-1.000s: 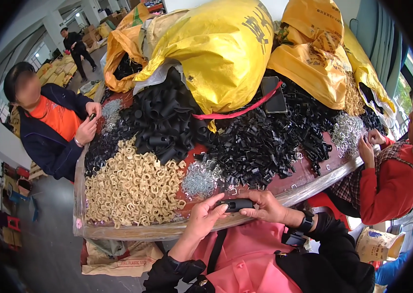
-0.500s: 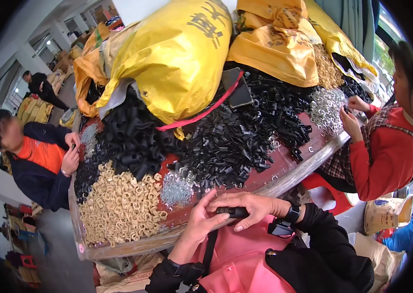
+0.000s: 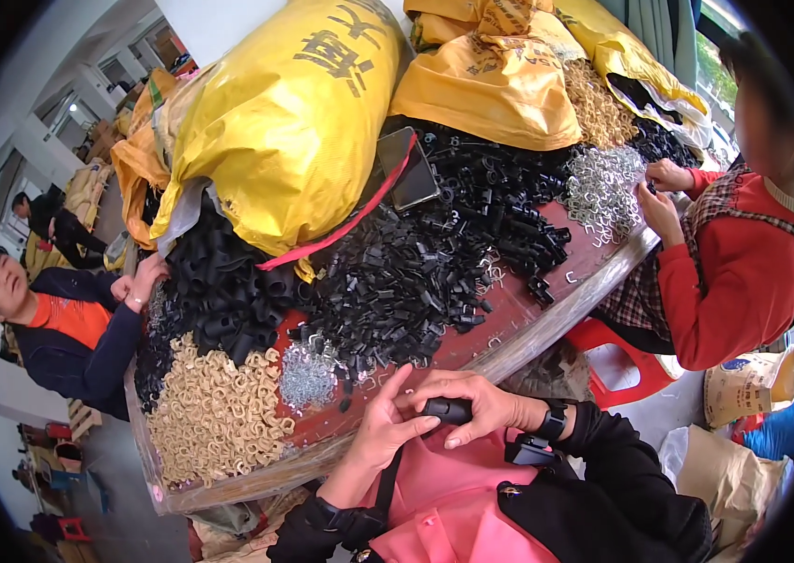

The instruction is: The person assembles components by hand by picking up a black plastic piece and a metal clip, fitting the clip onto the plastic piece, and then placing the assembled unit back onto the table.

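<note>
In front of my chest, just past the table's near edge, a short black cylindrical plastic piece [image 3: 449,410] is held level between my two hands. My right hand [image 3: 483,403] curls around it from the right, thumb below and fingers over the top. From the left, my left hand [image 3: 383,430] closes on its other end with the thumb, while the index finger points up. Whatever lies between the left fingertips is hidden. Nearest my hands on the table are a small heap of silver screws or pins [image 3: 307,375] and a pile of small black plastic parts [image 3: 397,305].
Tan ring-shaped pieces [image 3: 219,413] heap at the table's left, with black tubes [image 3: 219,281] behind. Yellow sacks [image 3: 294,122] and a dark phone-like slab [image 3: 406,174] lie farther back. Silver hooks [image 3: 603,192] sit near a co-worker in red [image 3: 735,263]. Another co-worker [image 3: 68,328] sits left.
The view has shifted, so the table and piles sit farther left. My hands keep their hold on the black piece, which has turned slightly. The left co-worker's hands have moved over the black tubes.
</note>
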Demonstrator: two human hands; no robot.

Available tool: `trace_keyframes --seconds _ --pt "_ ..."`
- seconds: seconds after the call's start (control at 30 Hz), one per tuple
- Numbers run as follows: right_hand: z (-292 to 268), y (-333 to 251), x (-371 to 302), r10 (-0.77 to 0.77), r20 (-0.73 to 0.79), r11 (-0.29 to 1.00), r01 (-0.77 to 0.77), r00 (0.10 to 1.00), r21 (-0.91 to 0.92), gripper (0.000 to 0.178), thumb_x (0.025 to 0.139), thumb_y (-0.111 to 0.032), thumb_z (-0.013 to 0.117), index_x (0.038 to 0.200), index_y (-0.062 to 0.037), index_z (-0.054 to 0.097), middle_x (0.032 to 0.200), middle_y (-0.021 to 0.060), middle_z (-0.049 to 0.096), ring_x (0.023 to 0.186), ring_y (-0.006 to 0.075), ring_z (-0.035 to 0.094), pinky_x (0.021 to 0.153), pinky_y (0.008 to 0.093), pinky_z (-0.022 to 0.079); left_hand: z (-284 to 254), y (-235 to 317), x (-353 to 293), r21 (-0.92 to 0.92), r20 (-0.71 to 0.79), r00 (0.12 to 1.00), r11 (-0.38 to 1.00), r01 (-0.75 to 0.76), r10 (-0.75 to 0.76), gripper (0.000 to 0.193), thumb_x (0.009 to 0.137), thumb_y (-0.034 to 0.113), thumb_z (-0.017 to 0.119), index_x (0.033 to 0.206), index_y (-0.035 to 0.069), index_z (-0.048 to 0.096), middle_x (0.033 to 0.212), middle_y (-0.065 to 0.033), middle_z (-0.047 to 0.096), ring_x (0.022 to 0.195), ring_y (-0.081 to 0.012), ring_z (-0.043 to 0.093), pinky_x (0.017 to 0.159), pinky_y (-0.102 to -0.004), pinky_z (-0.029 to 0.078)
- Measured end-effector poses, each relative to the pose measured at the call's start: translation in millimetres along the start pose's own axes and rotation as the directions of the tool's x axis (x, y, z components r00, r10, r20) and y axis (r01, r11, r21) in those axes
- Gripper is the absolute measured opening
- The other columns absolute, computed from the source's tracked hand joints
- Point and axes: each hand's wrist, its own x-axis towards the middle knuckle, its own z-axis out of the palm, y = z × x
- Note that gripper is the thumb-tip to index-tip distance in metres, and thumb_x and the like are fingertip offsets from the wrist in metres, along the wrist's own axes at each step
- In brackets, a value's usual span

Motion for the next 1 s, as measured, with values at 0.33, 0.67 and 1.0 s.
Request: trace_keyframes --seconds 0.33,0.67,1.0 --pt "0 2 -11 -0.075 -0.069 0.993 0.068 0.995 -0.097 0.063 0.066 -0.035 0.071 0.115 -0.0017 0.047 0.103 0.0127 0.054 0.095 0.0260 0.051 0.084 0.0364 0.039 5 -3 3 0.004 0.026 1.000 1.000 -0.008 0.008 0.081 0.067 -0.008 0.065 0.132 0.003 0.019 0.110 -0.0129 0.051 0.098 -0.0173 0.052 0.084 -0.0310 0.045" --pt "10 15 -10 -0.029 -0.239 0.909 -0.074 0.971 -0.411 0.058 0.083 -0.031 0.051 0.127 -0.0015 0.028 0.105 0.0147 0.052 0.095 0.0278 0.051 0.084 0.0366 0.039 1 -3 2 0.130 -0.017 0.979 0.971 -0.199 0.203 0.050 0.075 0.002 0.062 0.118 0.000 0.037 0.098 -0.0089 0.055 0.085 -0.0116 0.055 0.075 -0.0247 0.047" --pt "12 15 -3 0.347 -0.027 0.874 -0.334 0.937 -0.354 0.047 0.079 -0.019 0.045 0.120 0.0018 0.035 0.089 0.0208 0.055 0.081 0.0339 0.056 0.075 0.0386 0.043 -21 -5 -5 0.510 -0.065 0.996 0.860 -0.022 0.064 0.015 0.077 0.007 0.061 0.088 0.001 0.053 0.092 -0.0034 0.053 0.084 -0.0099 0.051 0.072 -0.0226 0.043"
